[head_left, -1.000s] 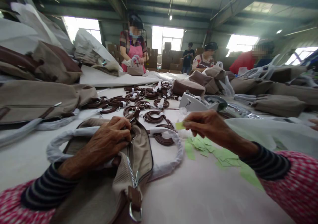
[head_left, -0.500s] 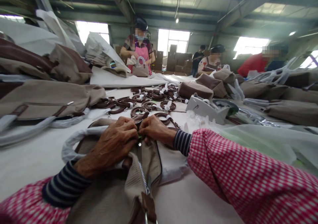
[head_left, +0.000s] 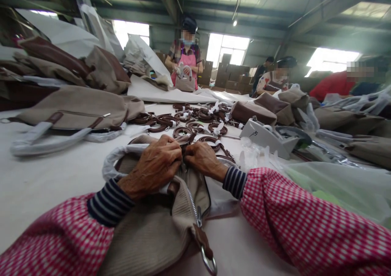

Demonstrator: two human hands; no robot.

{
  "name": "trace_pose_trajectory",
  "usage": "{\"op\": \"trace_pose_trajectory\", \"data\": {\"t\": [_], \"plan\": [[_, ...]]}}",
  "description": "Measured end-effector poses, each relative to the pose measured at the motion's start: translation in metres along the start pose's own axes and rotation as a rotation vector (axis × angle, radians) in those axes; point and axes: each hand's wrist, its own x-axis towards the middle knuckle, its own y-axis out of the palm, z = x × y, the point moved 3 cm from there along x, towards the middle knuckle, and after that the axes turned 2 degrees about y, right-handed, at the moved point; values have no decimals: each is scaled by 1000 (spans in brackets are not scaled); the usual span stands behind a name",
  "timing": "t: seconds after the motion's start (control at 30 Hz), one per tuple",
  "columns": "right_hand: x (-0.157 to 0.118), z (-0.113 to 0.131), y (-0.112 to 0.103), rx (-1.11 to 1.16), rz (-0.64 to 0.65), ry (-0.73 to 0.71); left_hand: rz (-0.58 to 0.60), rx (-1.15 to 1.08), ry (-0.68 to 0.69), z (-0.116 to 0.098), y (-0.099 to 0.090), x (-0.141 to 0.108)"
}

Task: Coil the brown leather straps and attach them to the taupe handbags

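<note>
Here, a ribbed taupe bag [head_left: 146,231] with open silver zip [head_left: 192,200]

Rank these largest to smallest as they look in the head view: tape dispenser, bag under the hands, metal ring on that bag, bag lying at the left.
1. Front bag, cut off by the bottom edge
2. Left bag
3. Tape dispenser
4. Metal ring, smallest despite being near the camera

Illegible black mark [head_left: 253,133], perhaps writing, on the white dispenser [head_left: 270,142].
</note>
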Motion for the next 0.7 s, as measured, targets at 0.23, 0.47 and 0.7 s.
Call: {"op": "trace_pose_trajectory", "data": {"t": [0.23,0.47,0.7], "plan": [[8,0,-5,280,138,172,10,-9,-26,0,0,1],[-6,7,-1,-333,76,-167,22,2,-48,-1,-1,1],[-8,8,-2,-344,2,-210,18,14,-37,-1,-2,2]]}}
